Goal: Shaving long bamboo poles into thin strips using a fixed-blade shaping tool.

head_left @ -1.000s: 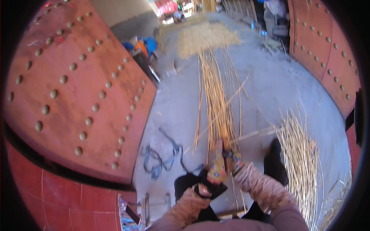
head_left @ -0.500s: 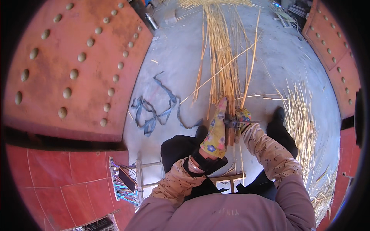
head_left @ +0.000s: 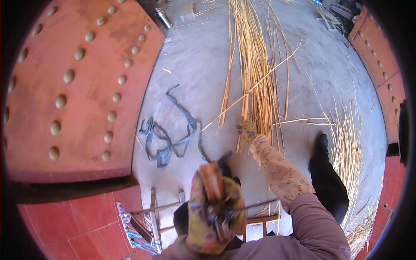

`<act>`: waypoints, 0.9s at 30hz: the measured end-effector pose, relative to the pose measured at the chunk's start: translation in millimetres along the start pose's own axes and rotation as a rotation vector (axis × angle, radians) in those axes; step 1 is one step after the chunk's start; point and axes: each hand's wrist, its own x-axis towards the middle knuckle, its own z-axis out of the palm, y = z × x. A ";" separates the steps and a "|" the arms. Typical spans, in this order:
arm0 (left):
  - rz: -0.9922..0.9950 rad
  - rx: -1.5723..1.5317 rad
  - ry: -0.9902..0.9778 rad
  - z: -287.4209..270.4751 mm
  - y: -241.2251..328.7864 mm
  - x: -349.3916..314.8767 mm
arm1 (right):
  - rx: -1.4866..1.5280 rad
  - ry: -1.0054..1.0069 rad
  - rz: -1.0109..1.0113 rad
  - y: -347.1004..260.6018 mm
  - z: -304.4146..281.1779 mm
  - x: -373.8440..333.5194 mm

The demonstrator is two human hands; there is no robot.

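Note:
My left hand (head_left: 200, 232), in a yellow flowered glove, is close to my body, closed round a tool with a wooden block and metal parts (head_left: 212, 184). Motion blurs that tool, so its exact kind is unclear. Out ahead, my right hand (head_left: 248, 131) in a matching glove is at the near end of a long bundle of dry tan stalks (head_left: 255, 73). Its fingers are partly hidden and blurred, so whether they grip any stalks cannot be made out. One loose stalk (head_left: 255, 89) lies slantwise across the bundle.
A crumpled grey-blue strap (head_left: 190, 125) lies on the concrete floor left of the stalks. More straw (head_left: 346, 151) is heaped at the right, beside my foot. Studded red doors (head_left: 95, 78) flank the space. A wooden stool frame (head_left: 154, 216) stands lower left; a metal flask (head_left: 164, 18) is far left.
My left hand has come back toward my body with the tool, its wooden part now turned up. My right hand has parted from it and shifted left, to the stalks' near end.

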 end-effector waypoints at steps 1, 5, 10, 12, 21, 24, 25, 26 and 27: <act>0.046 0.014 -0.250 3.0 4.8 11.1 | -0.012 0.036 -0.003 5.9 -0.7 15.7; 0.034 -0.056 -0.281 14.7 15.9 33.2 | -0.053 0.164 -0.001 26.2 -0.8 70.9; 0.027 -0.032 -0.142 24.2 22.9 43.8 | -0.077 0.253 -0.008 43.3 4.3 127.6; 0.026 -0.025 -0.129 26.0 22.9 44.3 | -0.097 0.286 -0.017 45.8 3.3 133.2; -0.052 -0.033 -0.210 23.0 -0.4 10.8 | -0.069 0.242 -0.054 23.4 -60.5 -10.5; -0.098 0.123 -0.284 10.1 -8.7 2.7 | -0.542 0.241 -0.282 17.8 -113.4 -51.7; -0.132 0.265 -0.210 5.6 -15.0 0.7 | -0.870 0.272 -0.501 14.9 -132.6 -61.6; -0.129 0.293 -0.278 1.7 -22.2 -0.4 | -1.073 0.384 -0.686 10.7 -148.6 -69.9; -0.110 0.319 -0.340 0.4 -30.2 3.4 | -1.287 0.486 -0.850 2.7 -160.2 -76.3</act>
